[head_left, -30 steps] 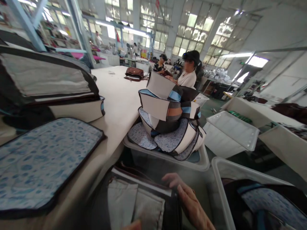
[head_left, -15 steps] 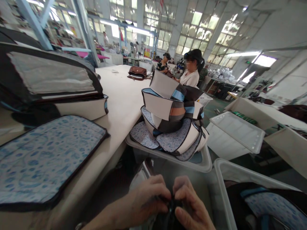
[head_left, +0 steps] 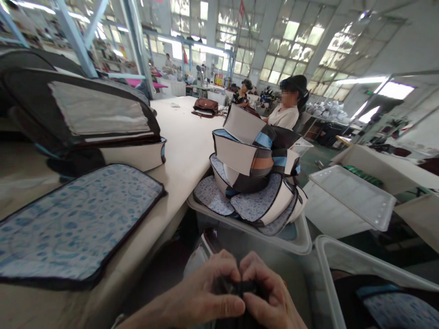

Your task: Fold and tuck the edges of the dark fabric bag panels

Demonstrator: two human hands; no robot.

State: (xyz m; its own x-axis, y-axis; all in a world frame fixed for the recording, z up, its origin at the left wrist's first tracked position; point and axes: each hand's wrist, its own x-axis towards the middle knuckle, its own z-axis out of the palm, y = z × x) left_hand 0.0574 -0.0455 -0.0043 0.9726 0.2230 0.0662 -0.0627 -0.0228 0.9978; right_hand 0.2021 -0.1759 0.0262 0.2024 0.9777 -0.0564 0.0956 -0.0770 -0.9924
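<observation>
My left hand [head_left: 202, 288] and my right hand [head_left: 267, 292] meet low in the view, fingertips pinching a dark fabric edge [head_left: 243, 288] of a bag. The small dark part between my fingers may be a zip, but it is too hidden to tell. Most of that bag lies below my hands and out of sight, with a pale, dark-edged part [head_left: 202, 249] showing beyond my left hand. Directly ahead, a clear plastic bin [head_left: 247, 231] holds a heap of bag pieces [head_left: 254, 169] in grey, black and blue, with blue-patterned quilted panels.
To the left, a long cream cutting table [head_left: 185, 137] bears a blue-patterned quilted panel [head_left: 75, 224] and a large dark-trimmed bag piece [head_left: 89, 114]. Another bin [head_left: 325, 269] stands at lower right. Co-workers [head_left: 286, 112] sit further back.
My two hands have come together on the dark edge, where my right hand was alone over the open bag earlier. The view has drifted, shifting the scene rightward.
</observation>
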